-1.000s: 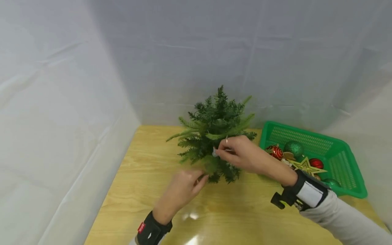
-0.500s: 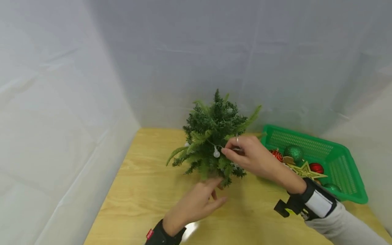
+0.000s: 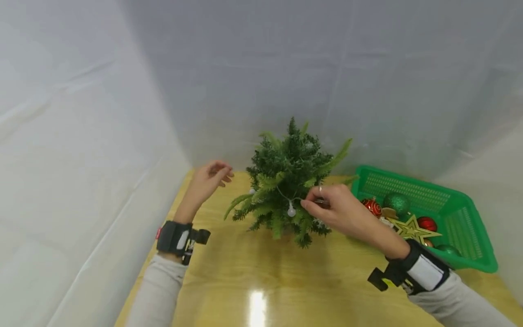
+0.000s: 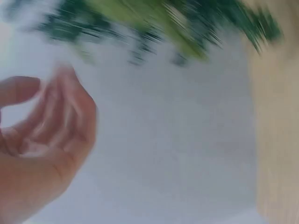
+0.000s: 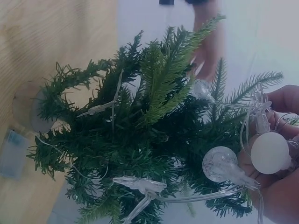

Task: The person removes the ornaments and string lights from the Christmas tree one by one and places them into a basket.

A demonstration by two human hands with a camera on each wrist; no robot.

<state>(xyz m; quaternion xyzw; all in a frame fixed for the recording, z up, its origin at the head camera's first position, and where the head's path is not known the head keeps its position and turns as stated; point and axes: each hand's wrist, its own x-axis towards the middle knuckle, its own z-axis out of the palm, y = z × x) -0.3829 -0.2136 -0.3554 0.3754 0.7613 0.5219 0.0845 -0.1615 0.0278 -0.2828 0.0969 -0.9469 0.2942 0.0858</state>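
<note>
A small artificial Christmas tree (image 3: 282, 168) stands upright on the table. My right hand (image 3: 337, 211) is at its right front, pinching a string of lights (image 5: 270, 153) with clear wire and round bulbs. One white bulb (image 3: 291, 211) hangs against the front branches, and a clear bulb (image 5: 219, 164) shows nearer the tree in the right wrist view. More wire lies among the branches. Left of the tree, my left hand (image 3: 206, 184) is in the air, fingers loosely bent and holding nothing. It looks blurred in the left wrist view.
Right of the tree, a green basket (image 3: 466, 227) holds red and green baubles and a gold star (image 3: 412, 229). A small translucent box (image 5: 14, 154) lies beside the round tree base (image 5: 28, 107). White sheets (image 3: 245, 81) enclose the table.
My left hand has left the tree's lower front and moved up to its left side. The right hand, with the light string, has shifted slightly right. The tree's branches have shifted since the first frame.
</note>
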